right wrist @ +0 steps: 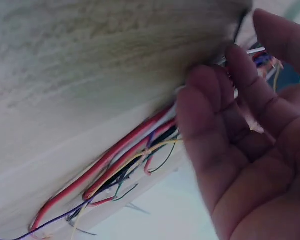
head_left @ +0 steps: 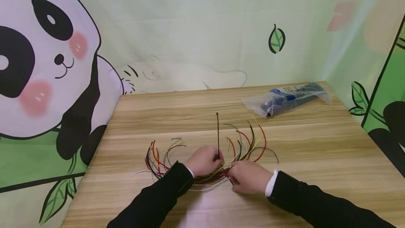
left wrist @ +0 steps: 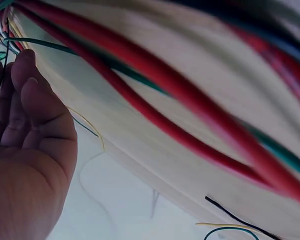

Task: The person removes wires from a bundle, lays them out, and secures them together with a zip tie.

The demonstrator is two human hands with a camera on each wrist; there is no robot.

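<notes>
A bundle of thin wires (head_left: 209, 178) in red, black, yellow, white and green lies across the table, its ends fanning out at both sides. My left hand (head_left: 205, 161) pinches a thin black cable tie (head_left: 217, 133), which stands upright above the bundle. At the bundle's near side, my right hand (head_left: 250, 177) holds the lower end of the tie between thumb and fingers. In the left wrist view, red wires (left wrist: 155, 75) cross close to the camera, beside the left hand (left wrist: 35, 135). Curled fingers of the right hand (right wrist: 250, 125) partly hide the wires in the right wrist view.
A clear plastic bag (head_left: 288, 97) with blue print and dark contents lies at the table's back right. Behind the wooden table (head_left: 152, 112) hangs a printed cloth (head_left: 190, 38) with a panda and leaves, which continues along the right side.
</notes>
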